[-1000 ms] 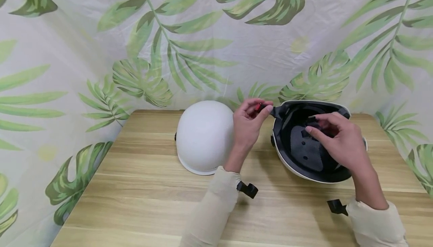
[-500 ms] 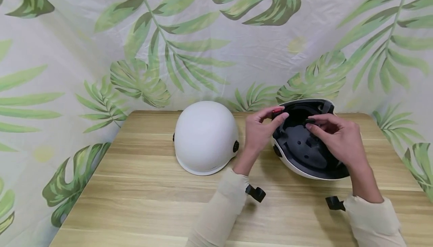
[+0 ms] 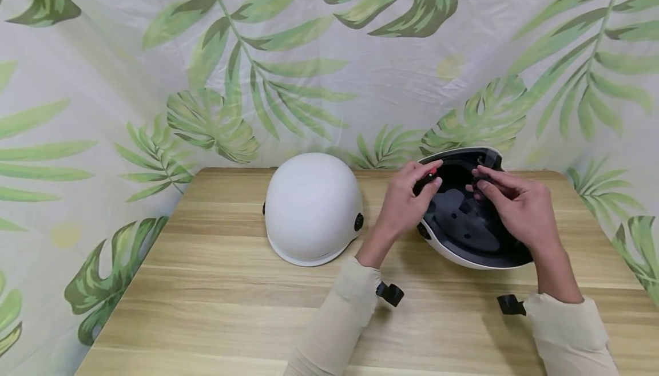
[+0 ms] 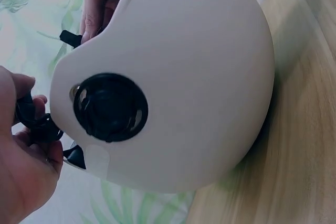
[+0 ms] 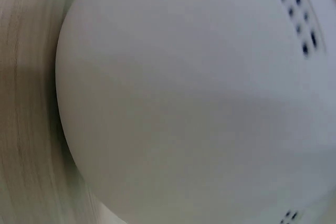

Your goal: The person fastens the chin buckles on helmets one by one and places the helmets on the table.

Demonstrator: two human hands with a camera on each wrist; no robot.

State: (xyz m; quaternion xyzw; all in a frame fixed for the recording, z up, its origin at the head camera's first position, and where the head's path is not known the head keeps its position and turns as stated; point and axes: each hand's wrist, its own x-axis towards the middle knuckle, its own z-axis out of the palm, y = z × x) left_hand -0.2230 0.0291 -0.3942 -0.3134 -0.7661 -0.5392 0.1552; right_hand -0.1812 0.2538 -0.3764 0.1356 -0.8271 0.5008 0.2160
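An upturned white helmet [image 3: 453, 257] with a black padded lining rests on the table at the right, its hollow facing up and tilted. Over its left rim, my left hand [image 3: 399, 207] pinches a black strap buckle with a red part [image 3: 432, 171]. Thumb and fingers of my right hand [image 3: 527, 210] pinch a small black strap end [image 3: 483, 178] above the hollow. A round black disc [image 4: 110, 107] on the helmet's side shows in the left wrist view. The right wrist view is filled by the white shell [image 5: 184, 103], so the right hand is hidden there.
A second white helmet [image 3: 313, 210], dome up, sits left of my left hand on the wood-grain table [image 3: 216, 301]. Behind the table hangs a leaf-patterned cloth [image 3: 288, 67]. Black camera mounts [image 3: 390, 294] stick out from both wrists.
My left hand has moved right with the buckle, from beside the helmet to over its left rim. The upturned helmet has shifted and tilted slightly. My right hand's fingers have shifted on the strap end.
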